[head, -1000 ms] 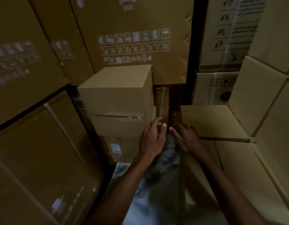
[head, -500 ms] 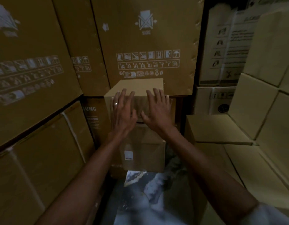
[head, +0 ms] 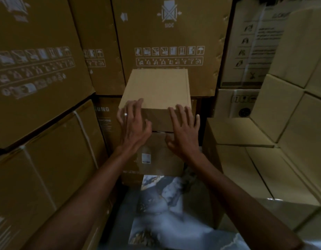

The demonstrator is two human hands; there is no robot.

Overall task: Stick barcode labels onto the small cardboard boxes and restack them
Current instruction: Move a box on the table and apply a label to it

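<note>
- vs 1 s ago: both hands up off the low gap near the floor, now at top small box [head: 157, 87] of centre stack, w/ view tilted up; reads as restack step, squaring the box.
- Labelled box [head: 152, 156] sits under it, barcode label [head: 146, 158] on front.
- Left hand [head: 134, 123]: fingers straight, spread on the box's front-left corner, no grip.
- Right hand [head: 185, 129]: flat, fingers extended on front-right edge.
- Arms reach fwd, roughly parallel.

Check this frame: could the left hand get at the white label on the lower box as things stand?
Probably yes: the left hand rests on the top box, just above the label, whose front face looks unobstructed.
</note>
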